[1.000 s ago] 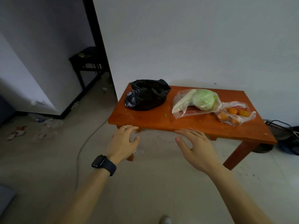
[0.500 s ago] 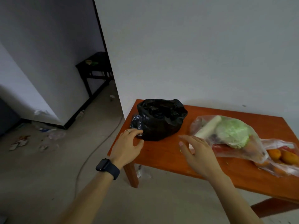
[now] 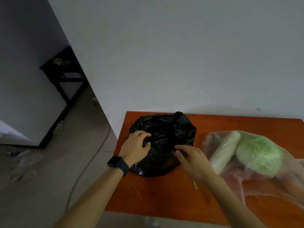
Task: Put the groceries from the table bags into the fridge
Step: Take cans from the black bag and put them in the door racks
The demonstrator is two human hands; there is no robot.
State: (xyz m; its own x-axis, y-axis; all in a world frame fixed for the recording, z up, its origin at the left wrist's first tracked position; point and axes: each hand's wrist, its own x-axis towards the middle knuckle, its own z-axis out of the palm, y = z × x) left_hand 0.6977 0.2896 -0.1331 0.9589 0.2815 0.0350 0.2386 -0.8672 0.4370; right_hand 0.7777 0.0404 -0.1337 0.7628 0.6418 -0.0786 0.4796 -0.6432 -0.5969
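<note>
A crumpled black plastic bag point(image 3: 169, 134) sits at the back left of the orange wooden table point(image 3: 164, 195). My left hand point(image 3: 136, 146), with a watch on its wrist, lies on the bag's left side, fingers and thumb curled into the plastic. My right hand point(image 3: 192, 159) reaches in from the right, and its nearly straight fingertips touch the bag's near right side. To the right lies a clear plastic bag point(image 3: 263, 183) holding a green cabbage point(image 3: 258, 153) and a long white radish point(image 3: 225, 150). The black bag's contents are hidden.
The table stands against a white wall. A black side table point(image 3: 65, 76) stands in the passage at the left, beside a tall white unit point(image 3: 24, 96). A cable point(image 3: 85, 167) and scattered litter point(image 3: 24, 158) lie on the floor to the left.
I have come closer to the table. Both hands moved forward from its near edge onto the black bag, and the left now grips the plastic. The bag of oranges has left the view.
</note>
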